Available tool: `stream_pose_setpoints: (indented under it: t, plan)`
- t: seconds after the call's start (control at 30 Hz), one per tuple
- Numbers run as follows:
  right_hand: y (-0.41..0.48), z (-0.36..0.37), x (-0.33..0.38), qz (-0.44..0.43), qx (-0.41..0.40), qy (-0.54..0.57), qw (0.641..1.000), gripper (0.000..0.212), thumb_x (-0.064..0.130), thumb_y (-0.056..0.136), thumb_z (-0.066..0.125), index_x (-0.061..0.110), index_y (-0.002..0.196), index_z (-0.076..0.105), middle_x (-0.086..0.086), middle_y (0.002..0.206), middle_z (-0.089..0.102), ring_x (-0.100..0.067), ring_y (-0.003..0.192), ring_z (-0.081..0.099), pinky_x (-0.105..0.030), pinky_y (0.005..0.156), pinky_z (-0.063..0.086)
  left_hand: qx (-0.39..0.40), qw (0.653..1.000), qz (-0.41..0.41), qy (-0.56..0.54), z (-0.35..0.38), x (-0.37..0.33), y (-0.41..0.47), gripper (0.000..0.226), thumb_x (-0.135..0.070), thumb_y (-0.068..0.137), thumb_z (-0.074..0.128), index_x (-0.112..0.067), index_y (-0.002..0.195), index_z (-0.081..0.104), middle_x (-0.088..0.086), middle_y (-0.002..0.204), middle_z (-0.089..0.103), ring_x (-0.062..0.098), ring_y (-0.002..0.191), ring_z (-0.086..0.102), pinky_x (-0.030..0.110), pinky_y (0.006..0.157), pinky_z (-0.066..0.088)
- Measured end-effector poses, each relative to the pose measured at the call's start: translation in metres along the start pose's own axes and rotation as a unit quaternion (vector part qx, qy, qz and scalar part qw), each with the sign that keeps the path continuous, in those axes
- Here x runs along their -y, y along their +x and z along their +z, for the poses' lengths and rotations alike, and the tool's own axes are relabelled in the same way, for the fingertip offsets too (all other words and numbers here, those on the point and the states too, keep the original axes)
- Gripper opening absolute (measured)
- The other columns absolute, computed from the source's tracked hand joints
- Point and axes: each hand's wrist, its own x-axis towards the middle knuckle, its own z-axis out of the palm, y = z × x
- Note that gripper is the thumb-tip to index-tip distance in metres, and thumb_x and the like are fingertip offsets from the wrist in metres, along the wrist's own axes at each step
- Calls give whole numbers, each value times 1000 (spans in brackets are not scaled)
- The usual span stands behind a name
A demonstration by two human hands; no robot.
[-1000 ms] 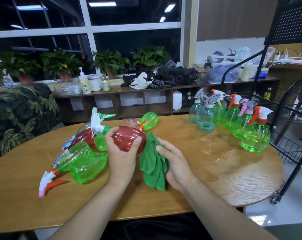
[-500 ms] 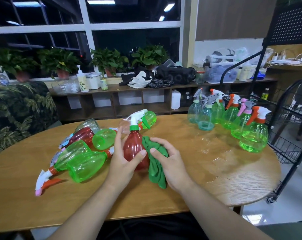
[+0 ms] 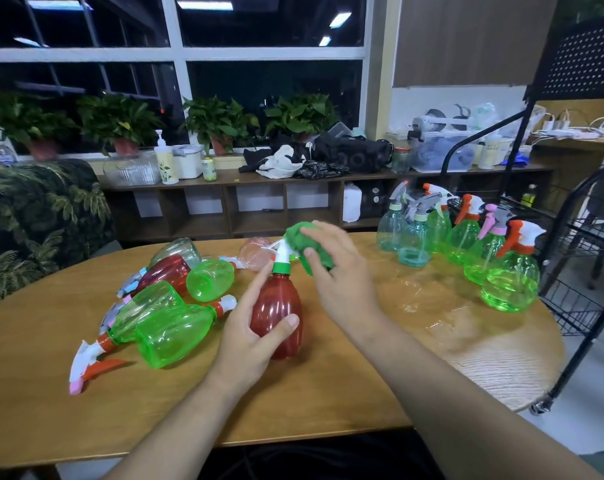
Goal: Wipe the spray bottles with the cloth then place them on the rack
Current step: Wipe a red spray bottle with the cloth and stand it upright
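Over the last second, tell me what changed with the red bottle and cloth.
The left hand tipped the red bottle from sideways to upright, gripping its body. The right hand carried the green cloth from the bottle's side to its spray head. The upright row stayed put.

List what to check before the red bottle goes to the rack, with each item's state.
1. Left hand grips the red spray bottle upright on the table: ok.
2. Right hand holds the green cloth against the trigger head: ok.
3. Whole bottle wiped: cannot tell.
4. Route to the black wire rack: probably not ok; the upright spray bottles stand along that edge.
5. Free shelf space on the rack: cannot tell, as it is mostly out of frame.
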Motion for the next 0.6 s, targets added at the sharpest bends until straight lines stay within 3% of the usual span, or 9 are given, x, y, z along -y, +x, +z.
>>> stream_pose_setpoints:
  t: [0.13, 0.23, 0.37, 0.47, 0.6]
  plan:
    - [-12, 24, -2, -131, 81, -72, 985, 33, 9, 106, 60, 20, 135, 72, 3, 152, 59, -20, 145, 53, -37, 112, 52, -13, 1000, -2, -10, -3, 4, 2, 82, -20, 88, 78, -16, 161, 42, -25, 154, 54, 1, 144, 50, 11, 111, 38]
    - [-14, 23, -6, -170, 117, -47, 977, 34, 4, 105, 60, 20, 132, 74, 4, 152, 60, -20, 149, 50, -40, 117, 49, -21, 999, -6, -25, -4, 5, 2, 77, -19, 87, 77, -13, 157, 46, -27, 145, 62, 1, 136, 58, 11, 106, 42]
    - [-6, 12, -10, -234, 152, -51, 959, 34, -1, 102, 63, 16, 128, 76, 0, 148, 62, -25, 140, 56, -38, 118, 45, -34, 998, -15, -52, -3, 7, 4, 67, -19, 87, 76, -17, 151, 55, -14, 141, 68, 10, 133, 63, 17, 105, 46]
    - [-3, 13, -12, -173, 64, -65, 981, 32, 1, 99, 69, 18, 126, 78, -2, 140, 63, -25, 127, 58, -31, 112, 46, -25, 998, -7, -58, -3, 3, 3, 75, -21, 91, 75, -21, 159, 45, -14, 157, 55, 12, 146, 51, 28, 118, 42]
    - [-10, 15, -9, -27, 9, 30, 999, 31, 1, 94, 74, 21, 117, 82, 7, 129, 64, -6, 123, 61, -21, 109, 46, -22, 998, 9, -54, -6, 2, 1, 74, -21, 93, 72, -20, 162, 42, -13, 161, 50, 13, 151, 46, 41, 122, 37]
